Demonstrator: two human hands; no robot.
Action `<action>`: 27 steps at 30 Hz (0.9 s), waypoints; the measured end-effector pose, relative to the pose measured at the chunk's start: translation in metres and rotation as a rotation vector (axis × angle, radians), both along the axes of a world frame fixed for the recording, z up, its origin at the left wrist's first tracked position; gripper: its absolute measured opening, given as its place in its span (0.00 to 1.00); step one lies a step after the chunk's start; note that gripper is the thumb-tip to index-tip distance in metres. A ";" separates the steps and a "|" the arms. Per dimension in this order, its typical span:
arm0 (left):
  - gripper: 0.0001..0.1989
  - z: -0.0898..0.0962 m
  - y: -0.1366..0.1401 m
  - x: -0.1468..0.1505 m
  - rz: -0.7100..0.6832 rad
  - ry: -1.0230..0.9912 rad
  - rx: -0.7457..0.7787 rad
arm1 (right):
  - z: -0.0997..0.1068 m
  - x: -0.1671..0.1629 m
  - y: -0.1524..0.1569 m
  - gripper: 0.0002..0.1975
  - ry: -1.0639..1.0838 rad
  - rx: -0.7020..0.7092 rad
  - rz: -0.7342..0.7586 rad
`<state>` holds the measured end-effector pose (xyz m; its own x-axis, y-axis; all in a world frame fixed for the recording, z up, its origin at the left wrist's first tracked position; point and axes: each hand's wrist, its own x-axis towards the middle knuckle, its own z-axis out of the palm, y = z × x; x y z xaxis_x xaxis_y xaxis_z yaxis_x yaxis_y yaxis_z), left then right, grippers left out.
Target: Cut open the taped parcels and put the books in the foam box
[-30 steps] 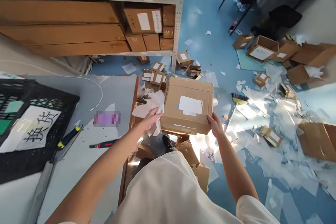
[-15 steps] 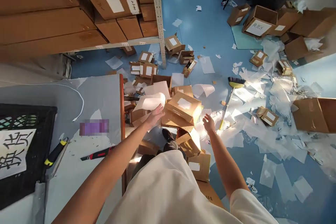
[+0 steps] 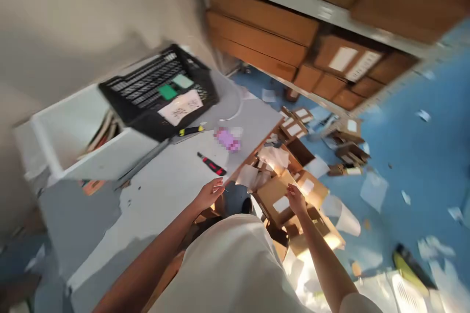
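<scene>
My left hand [image 3: 210, 194] hovers at the near edge of the table [image 3: 154, 210], empty, with its fingers loosely apart. Just beyond it lies a black-and-red utility knife [image 3: 212, 164]. Over a cardboard box [image 3: 274, 194] with a white label is my right hand [image 3: 295, 199], its fingers apart; contact with the box cannot be made out. White packing foam [image 3: 274, 157] rests among the boxes behind. Farther back on the table are a yellow-and-black cutter [image 3: 191, 130] and a blurred-out purple item [image 3: 227, 139].
A black crate [image 3: 147, 122] with a handwritten sheet leans by a white bin [image 3: 106, 156] on the table. Shelves [image 3: 330, 10] of cartons rise behind. Boxes and paper scraps litter the blue floor [image 3: 389, 156]; a broom head [image 3: 411, 269] lies right.
My view has swung left, bringing more of the table and the white bin into sight. My left hand has left the foam for the table edge; my right hand is now over the box.
</scene>
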<state>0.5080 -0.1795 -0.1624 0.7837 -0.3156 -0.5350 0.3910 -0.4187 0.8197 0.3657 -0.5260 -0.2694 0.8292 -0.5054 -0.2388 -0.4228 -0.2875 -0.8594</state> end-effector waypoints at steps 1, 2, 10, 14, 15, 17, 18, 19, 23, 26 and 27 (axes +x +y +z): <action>0.31 0.006 0.023 -0.008 0.088 -0.025 0.005 | 0.006 0.030 0.008 0.22 -0.013 0.000 0.087; 0.30 0.012 0.047 -0.017 0.175 -0.051 0.011 | 0.013 0.060 0.019 0.21 -0.025 0.001 0.168; 0.28 0.034 0.190 -0.132 0.855 -0.218 0.056 | 0.077 0.217 0.204 0.23 -0.093 0.038 0.805; 0.25 0.044 0.243 -0.215 1.158 -0.314 0.248 | 0.095 0.203 0.363 0.22 -0.025 0.125 1.193; 0.24 0.045 0.254 -0.239 1.247 -0.313 0.327 | 0.099 0.188 0.402 0.22 0.001 0.126 1.322; 0.22 0.041 0.273 -0.291 1.437 -0.257 0.489 | 0.108 0.152 0.473 0.20 0.051 0.096 1.613; 0.22 0.036 0.281 -0.318 1.530 -0.207 0.562 | 0.112 0.132 0.504 0.19 0.072 0.064 1.772; 0.21 0.029 0.287 -0.345 1.623 -0.142 0.636 | 0.116 0.112 0.533 0.18 0.083 0.017 1.926; 0.29 -0.001 0.301 -0.447 2.032 0.139 0.853 | 0.123 0.042 0.627 0.16 0.066 -0.164 2.415; 0.43 -0.007 0.311 -0.511 2.368 0.264 0.945 | 0.121 -0.005 0.688 0.17 -0.045 -0.227 2.622; 0.47 -0.006 0.316 -0.530 2.472 0.300 0.957 | 0.120 -0.022 0.708 0.18 -0.087 -0.225 2.670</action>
